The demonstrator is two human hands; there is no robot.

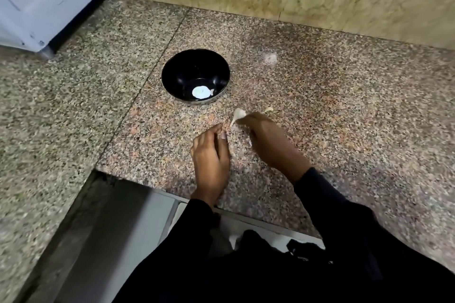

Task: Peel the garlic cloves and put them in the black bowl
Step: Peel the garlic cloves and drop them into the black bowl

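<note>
One black bowl [195, 76] | one garlic clove [238, 115] | two hands

You are looking down at a speckled stone counter [320, 110], pink and grey, with a thin line running across it from the wall toward you. A black bowl [172, 76] sits right on the counter, near the middle. Just in front of the bowl, to the right, a white bit of garlic [238, 115] lies on the stone, and a small yellowish piece [269, 110] lies near it. A pale smudge [270, 58] marks the counter to the right of the bowl
</note>
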